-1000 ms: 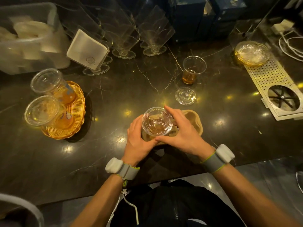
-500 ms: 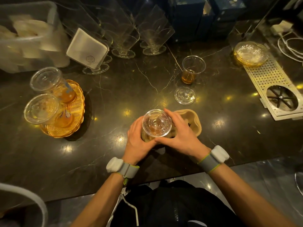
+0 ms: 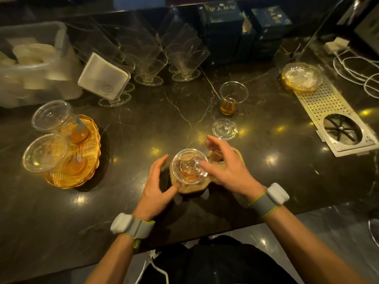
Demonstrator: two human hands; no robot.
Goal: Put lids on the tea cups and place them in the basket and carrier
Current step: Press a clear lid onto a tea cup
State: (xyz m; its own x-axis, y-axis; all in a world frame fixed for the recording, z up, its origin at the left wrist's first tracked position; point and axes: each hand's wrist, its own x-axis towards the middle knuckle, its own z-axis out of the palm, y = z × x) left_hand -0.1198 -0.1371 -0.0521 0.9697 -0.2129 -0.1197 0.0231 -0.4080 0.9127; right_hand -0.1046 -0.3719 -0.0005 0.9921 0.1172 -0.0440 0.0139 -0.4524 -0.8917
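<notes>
Change: both hands, closed around the lidded cup half a second ago, have been drawn back and spread apart.
Left hand [image 3: 156, 182]: fingers are splayed and nothing is gripped; the palm is turned toward the cup, just beside it, and the thumb is seen at the near edge of the carrier, though contact cannot be confirmed.
Right hand [image 3: 226, 170]: fingers are spread wide and nothing is grasped; one fingertip [image 3: 203, 164] is seen at the rim of the lid, and the palm is held above the carrier's empty slot.
Lidded cup [image 3: 189, 166]: it is seated upright in the left slot of the carrier, with tea visible through the clear lid.
Carrier [image 3: 191, 188]: brown pulp, set on the dark counter [image 3: 143, 119] near its front edge.
Basket [image 3: 87, 158]: two lidded cups [image 3: 52, 117] [image 3: 45, 153] are held in it, at the left.
Open cup [image 3: 232, 98]: left uncovered, farther back, with a little tea.
Loose lid [image 3: 224, 129]: laid flat on the counter, just in front of the open cup.
</notes>
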